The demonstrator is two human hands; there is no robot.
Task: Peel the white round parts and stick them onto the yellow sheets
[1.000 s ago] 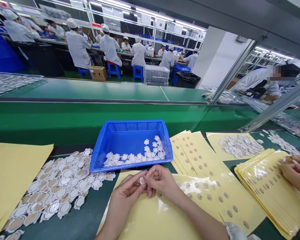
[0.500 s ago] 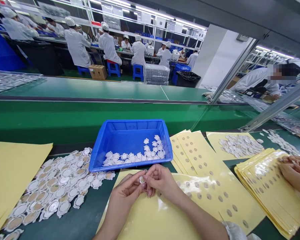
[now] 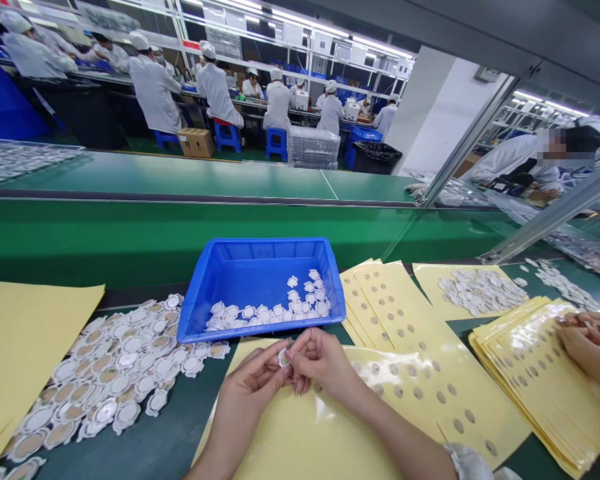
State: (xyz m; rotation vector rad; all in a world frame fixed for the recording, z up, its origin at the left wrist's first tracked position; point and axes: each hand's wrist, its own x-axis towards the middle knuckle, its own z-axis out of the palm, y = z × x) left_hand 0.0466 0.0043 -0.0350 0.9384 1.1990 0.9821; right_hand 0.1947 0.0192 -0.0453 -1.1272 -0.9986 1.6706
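Note:
My left hand (image 3: 253,387) and my right hand (image 3: 323,363) meet over a yellow backing sheet (image 3: 300,440). Both pinch one small round white sticker piece (image 3: 284,358) between their fingertips. Just beyond them stands a blue plastic bin (image 3: 220,293) with several of the same white pieces lying along its near side. A heap of larger round white and tan pieces (image 3: 110,370) lies on the dark mat to my left.
Yellow sheets with round holes (image 3: 405,333) fan out on the right. Another person's hands (image 3: 587,343) work on a stack of yellow sheets (image 3: 535,380) at the far right. A blank yellow sheet (image 3: 20,347) lies far left. A green conveyor (image 3: 180,180) runs behind.

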